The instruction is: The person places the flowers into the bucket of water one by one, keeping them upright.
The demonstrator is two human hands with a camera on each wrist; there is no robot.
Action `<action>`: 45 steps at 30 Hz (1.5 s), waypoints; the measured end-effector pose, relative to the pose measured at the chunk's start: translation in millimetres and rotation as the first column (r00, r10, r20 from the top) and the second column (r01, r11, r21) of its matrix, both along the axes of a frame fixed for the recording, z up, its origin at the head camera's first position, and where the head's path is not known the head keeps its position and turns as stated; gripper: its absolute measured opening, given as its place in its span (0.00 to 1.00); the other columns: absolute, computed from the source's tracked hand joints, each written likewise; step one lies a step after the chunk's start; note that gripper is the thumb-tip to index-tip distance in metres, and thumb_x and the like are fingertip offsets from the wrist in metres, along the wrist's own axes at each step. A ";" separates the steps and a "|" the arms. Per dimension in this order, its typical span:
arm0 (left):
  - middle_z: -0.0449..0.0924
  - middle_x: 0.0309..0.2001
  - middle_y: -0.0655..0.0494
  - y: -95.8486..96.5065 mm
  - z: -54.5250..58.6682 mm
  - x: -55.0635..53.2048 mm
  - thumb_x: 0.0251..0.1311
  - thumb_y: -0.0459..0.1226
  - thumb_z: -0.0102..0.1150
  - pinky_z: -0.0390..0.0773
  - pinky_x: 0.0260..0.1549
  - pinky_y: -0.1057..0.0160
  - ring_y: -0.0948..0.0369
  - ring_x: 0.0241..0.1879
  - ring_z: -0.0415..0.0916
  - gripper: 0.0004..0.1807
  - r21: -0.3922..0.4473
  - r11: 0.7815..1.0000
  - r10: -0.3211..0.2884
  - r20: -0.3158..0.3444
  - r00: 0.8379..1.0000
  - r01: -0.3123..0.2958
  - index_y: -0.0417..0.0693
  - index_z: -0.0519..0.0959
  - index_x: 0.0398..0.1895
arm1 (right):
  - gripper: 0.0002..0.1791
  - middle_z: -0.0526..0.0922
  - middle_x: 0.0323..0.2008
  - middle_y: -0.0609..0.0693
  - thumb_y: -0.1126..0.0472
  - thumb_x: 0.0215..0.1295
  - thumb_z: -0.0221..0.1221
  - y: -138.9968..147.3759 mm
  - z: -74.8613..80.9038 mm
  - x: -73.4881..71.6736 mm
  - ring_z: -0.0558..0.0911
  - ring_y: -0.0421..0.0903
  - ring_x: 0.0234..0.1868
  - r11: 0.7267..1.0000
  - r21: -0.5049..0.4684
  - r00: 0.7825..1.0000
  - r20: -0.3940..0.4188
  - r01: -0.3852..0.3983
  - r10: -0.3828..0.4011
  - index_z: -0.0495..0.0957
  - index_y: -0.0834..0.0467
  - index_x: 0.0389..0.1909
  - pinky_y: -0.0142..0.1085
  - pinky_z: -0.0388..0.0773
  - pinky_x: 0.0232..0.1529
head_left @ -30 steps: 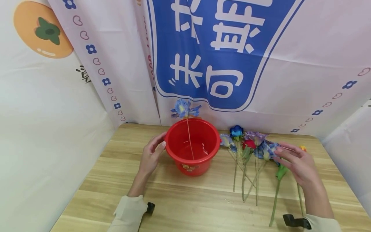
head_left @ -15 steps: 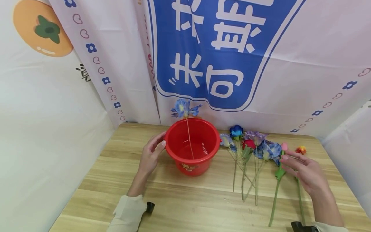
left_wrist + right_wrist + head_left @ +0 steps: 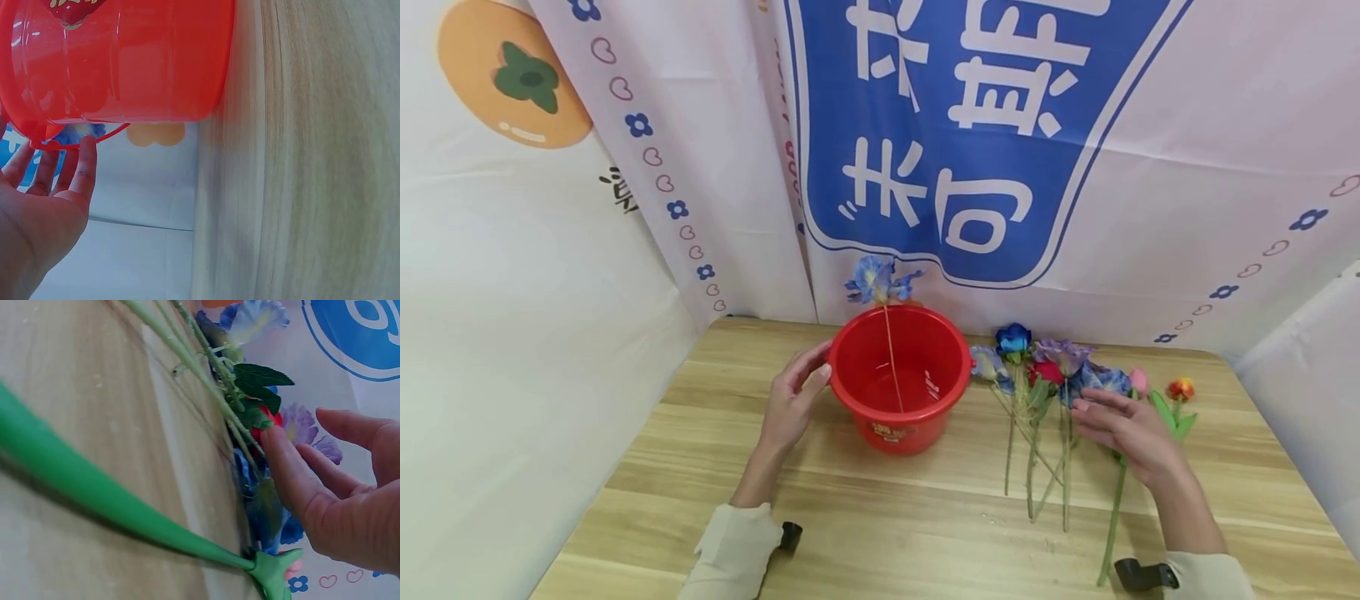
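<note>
One pale-blue, fabric-looking flower (image 3: 876, 282) is already leaning in the round, red plastic bucket (image 3: 917, 436), my loose-fingered L hand (image 3: 793, 396) is touching its side, & my relaxed, empty R hand (image 3: 1133, 432) is hovering by the multicolour artificial flowers (image 3: 1048, 372) w/ stems, remaining on the wood-grain table (image 3: 925, 525).

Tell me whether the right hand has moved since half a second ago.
Yes: in the head view, the right hand has moved left, toward the unmoved red bucket.
</note>
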State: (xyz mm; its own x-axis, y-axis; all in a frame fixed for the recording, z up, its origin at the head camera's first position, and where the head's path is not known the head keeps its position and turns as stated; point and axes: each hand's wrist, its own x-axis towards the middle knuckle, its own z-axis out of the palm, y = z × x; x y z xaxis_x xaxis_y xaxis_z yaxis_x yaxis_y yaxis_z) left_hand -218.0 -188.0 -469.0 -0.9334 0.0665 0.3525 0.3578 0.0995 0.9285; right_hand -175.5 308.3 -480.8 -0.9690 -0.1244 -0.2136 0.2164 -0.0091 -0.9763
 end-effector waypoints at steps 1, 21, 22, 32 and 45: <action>0.78 0.66 0.38 0.1 0.0 0.0 0.78 0.33 0.58 0.86 0.58 0.71 0.70 0.63 0.79 0.23 0.000 1.000 0.001 0.002 1.000 -0.001 0.37 0.76 0.73 | 0.43 0.89 0.49 0.36 0.63 0.81 0.60 -0.8 -1.3 -0.9 0.89 0.35 0.53 1.000 0.000 1.000 0.005 0.004 -0.004 0.46 0.78 0.81 0.33 0.87 0.60; 0.78 0.67 0.38 -0.8 -1.5 0.0 0.78 0.33 0.58 0.86 0.59 0.71 0.70 0.64 0.79 0.23 0.008 1.000 -0.006 0.000 1.000 0.006 0.37 0.75 0.73 | 0.45 0.90 0.52 0.42 0.66 0.78 0.62 -7.2 -12.8 -9.5 0.90 0.35 0.51 1.000 0.022 0.996 0.087 0.005 -0.006 0.47 0.73 0.83 0.34 0.89 0.58; 0.78 0.67 0.38 -1.3 -1.7 0.1 0.78 0.33 0.58 0.86 0.58 0.71 0.70 0.64 0.79 0.23 0.008 1.000 -0.005 -0.003 1.000 0.005 0.37 0.75 0.73 | 0.45 0.90 0.50 0.40 0.66 0.78 0.63 -8.1 -11.7 -9.6 0.90 0.36 0.51 1.000 0.009 0.996 0.090 0.016 -0.016 0.47 0.73 0.83 0.33 0.89 0.57; 0.78 0.67 0.38 0.6 -1.4 -1.3 0.78 0.33 0.58 0.86 0.58 0.71 0.69 0.63 0.79 0.23 0.000 1.000 -0.010 -0.002 1.000 0.010 0.37 0.76 0.73 | 0.45 0.90 0.49 0.44 0.68 0.75 0.64 -13.6 -13.1 -7.4 0.91 0.40 0.50 0.999 0.005 0.993 0.110 0.033 -0.033 0.48 0.75 0.82 0.39 0.89 0.60; 0.78 0.67 0.38 0.6 -1.2 -0.3 0.78 0.33 0.58 0.86 0.58 0.71 0.69 0.63 0.79 0.23 0.004 1.000 -0.007 0.005 1.000 0.007 0.37 0.76 0.73 | 0.46 0.90 0.53 0.49 0.66 0.79 0.61 -22.9 -21.9 -13.8 0.91 0.39 0.50 0.999 -0.037 0.990 0.138 -0.005 0.010 0.42 0.73 0.84 0.36 0.89 0.58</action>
